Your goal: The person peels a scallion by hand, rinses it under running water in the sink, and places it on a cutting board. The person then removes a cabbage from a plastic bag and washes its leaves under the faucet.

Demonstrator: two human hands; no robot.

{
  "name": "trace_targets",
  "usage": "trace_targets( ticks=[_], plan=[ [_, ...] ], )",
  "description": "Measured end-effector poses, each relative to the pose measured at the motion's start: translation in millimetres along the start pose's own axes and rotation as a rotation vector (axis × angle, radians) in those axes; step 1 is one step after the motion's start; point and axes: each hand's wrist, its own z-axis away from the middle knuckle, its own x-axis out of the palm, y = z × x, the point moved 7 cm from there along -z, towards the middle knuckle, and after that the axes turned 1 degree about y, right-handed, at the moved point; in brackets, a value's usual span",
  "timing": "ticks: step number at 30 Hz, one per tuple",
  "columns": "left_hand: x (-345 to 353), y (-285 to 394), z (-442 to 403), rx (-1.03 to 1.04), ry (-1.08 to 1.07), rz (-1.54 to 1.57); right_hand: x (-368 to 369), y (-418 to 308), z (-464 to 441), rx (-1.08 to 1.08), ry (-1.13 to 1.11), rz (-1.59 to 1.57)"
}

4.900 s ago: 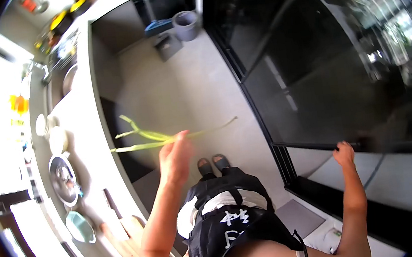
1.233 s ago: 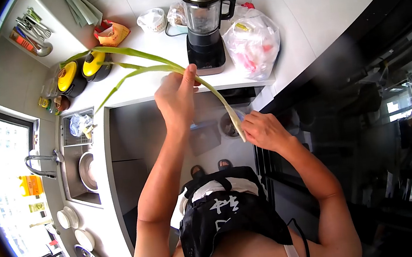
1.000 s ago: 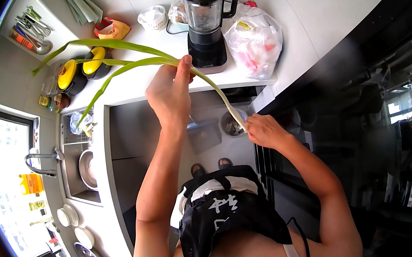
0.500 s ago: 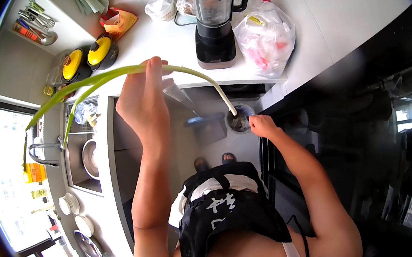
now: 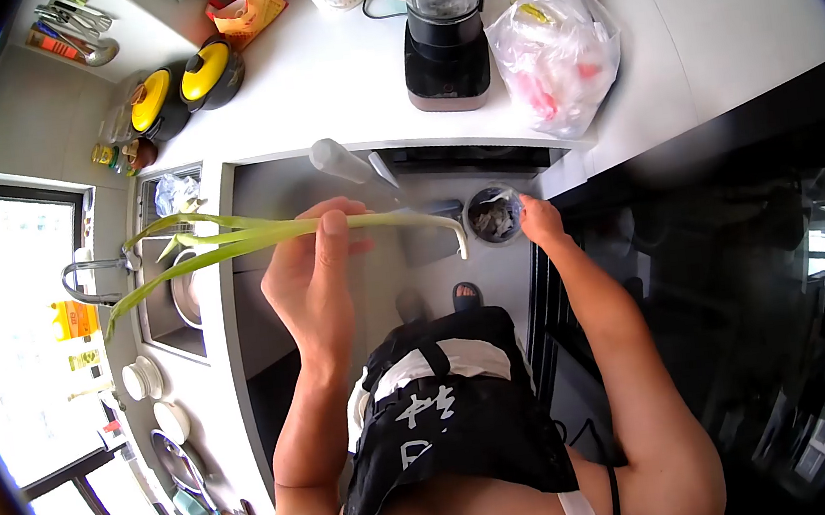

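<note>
Green stalk: the long leafy stalk (image 5: 269,234) lies across the head view, pinched at mid-length by the left hand (image 5: 313,283), thumb on the near side.
Long axis: nearly level from left to right, the leaves fanning out leftward in front of the sink (image 5: 160,319), the white root end (image 5: 461,242) bending down toward the wearer.
Left fingers: closed around the stalk, the only grip plainly seen on it.
Right hand: at the right rim of the grey bin (image 5: 470,213), the white end [of the stalk] apart from it; its fingers look curled, but I cannot tell whether they hold something or touch the rim.
Nearer hand: the drooping white end sits between the two hands, seeming closer to the right one, and just left of the bin as seen from above; its height over the floor is unclear.
Hidden: the gripped stretch of stalk, behind thumb and fingers; the right fingertips, partly out of sight.
Hard to make out: pale scraps (image 5: 494,221) in the bin; the blurred left slipper (image 5: 412,306); whatever fills the plastic bag (image 5: 563,61).
Cut off: the top of the blender (image 5: 447,63), at the upper edge.
</note>
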Motion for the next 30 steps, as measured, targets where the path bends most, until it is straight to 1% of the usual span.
trace_targets(
  ticks=[4,6,8,9,10,11,12,13,15,16,18,19,21,22,23,24,28,30],
  plan=[
    [-2.1,-7.6,3.1,-0.002,-0.046,0.063,-22.3,-13.1,1.0,-0.034,-0.011,0.023],
    [-3.1,-10.7,5.6,-0.058,-0.051,0.085,-53.9,-37.2,6.7,-0.065,0.087,-0.15],
    [-3.6,-12.3,8.8,-0.082,-0.064,0.101,-112.3,-91.7,25.4,-0.222,0.243,-0.584],
    [-3.3,-14.2,10.7,-0.108,-0.076,0.11,-135.0,-120.8,35.7,-0.298,0.209,-0.842],
    [-3.6,-14.6,11.9,-0.11,-0.077,0.111,-158.1,-148.9,49.8,-0.311,0.14,-1.058],
    [-1.7,-16.4,13.2,-0.129,-0.101,0.128,-188.9,-180.6,68.1,-0.418,0.096,-1.089],
    [1.0,-17.5,14.0,-0.145,-0.129,0.147,-217.0,-208.2,84.6,-0.528,0.057,-1.116],
    [2.3,-16.3,15.1,-0.139,-0.141,0.151,-238.6,-225.9,96.3,-0.527,0.071,-1.113],
    [5.5,-17.1,17.5,-0.171,-0.177,0.181,-262.2,-263.2,119.0,-0.697,0.009,-0.912],
    [4.9,-16.4,18.2,-0.167,-0.184,0.185,-264.1,-266.5,122.5,-0.697,0.018,-0.908],
    [3.6,-17.8,19.4,-0.195,-0.205,0.225,-257.8,-270.9,125.1,-0.617,-0.086,-0.915],
    [2.9,-17.0,20.3,-0.193,-0.206,0.231,-257.9,-272.5,128.4,-0.619,-0.083,-0.909],
    [5.1,-17.1,23.4,-0.206,-0.251,0.193,-262.1,-271.3,132.5,-0.592,0.012,-0.929],
    [6.8,-21.2,26.4,-0.205,-0.313,0.153,-262.0,-273.8,133.5,-0.594,0.011,-0.926],
    [7.4,-30.8,27.7,-0.207,-0.365,0.056,-269.5,-277.8,136.7,-0.671,0.114,-0.893],
    [9.1,-30.9,30.9,-0.207,-0.372,0.103,-276.6,-281.3,141.3,-0.748,0.219,-0.857],
    [10.3,-23.8,36.5,-0.223,-0.401,0.235,-280.5,-284.5,148.0,-0.772,0.24,-0.823],
    [8.7,-26.7,37.4,-0.23,-0.401,0.229,-277.5,-283.1,148.0,-0.719,0.176,-0.837]
  ],
)
